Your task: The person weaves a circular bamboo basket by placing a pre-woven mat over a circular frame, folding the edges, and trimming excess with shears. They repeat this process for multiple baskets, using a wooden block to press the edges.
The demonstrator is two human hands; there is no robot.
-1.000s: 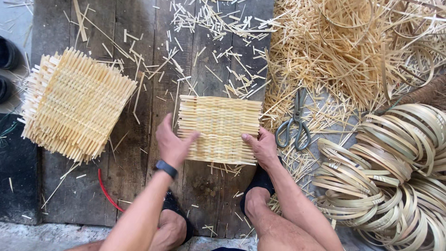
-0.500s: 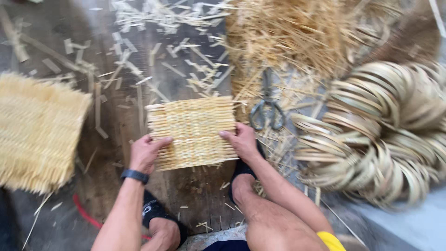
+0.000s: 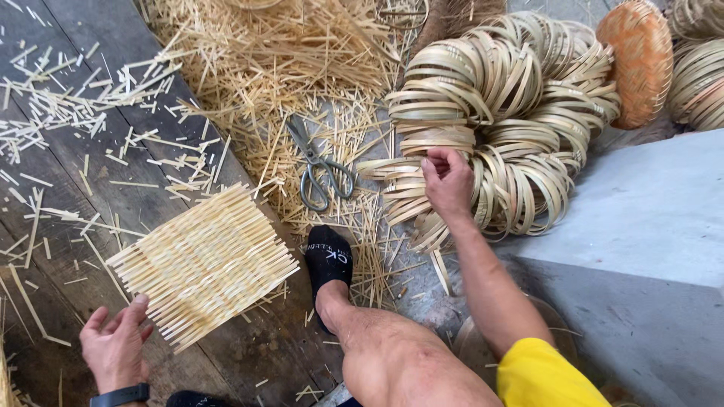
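Hands at work on a plank floor – right hand (image 3: 448, 181) pinching a bamboo ring (image 3: 422, 154) from the heap directly ahead. Left hand (image 3: 115, 345), fingers spread, touches the woven mat (image 3: 204, 264) corner – mat's long axis slants up-right

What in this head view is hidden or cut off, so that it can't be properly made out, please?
- Right hand: its fingertips sink among the bamboo rings, so the grip is hidden.
- Left hand: its wrist is cut by the bottom edge, beside the woven mat.
- Orange basket: the top edge crops it.
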